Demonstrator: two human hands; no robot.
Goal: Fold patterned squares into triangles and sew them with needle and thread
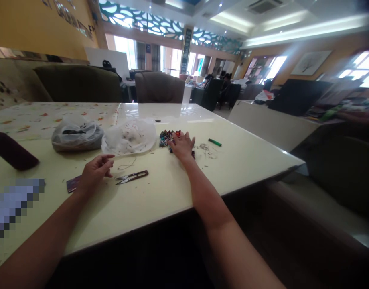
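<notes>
My right hand (183, 145) rests with its fingers spread on a small pile of colourful patterned pieces (165, 139), partly hiding them. My left hand (97, 168) hovers or rests over the table at the left, fingers loosely bent and apart, with nothing visible in them. Beside its wrist lies a dark purple patterned piece (72, 185), partly covered. To its right is a pair of thread snips (132, 176), blades pointing left. A loose thread (127, 165) curls just behind the snips. Right of the pile are tangled threads (207, 150) and a green stick-like object (215, 142).
Two plastic bags, one with dark contents (78, 138) and one whitish (128, 138), stand behind my left hand. A dark maroon object (13, 150) and a blurred-out flat item (16, 204) lie at left. Chairs (159, 86) line the far side of the pale table (247, 160).
</notes>
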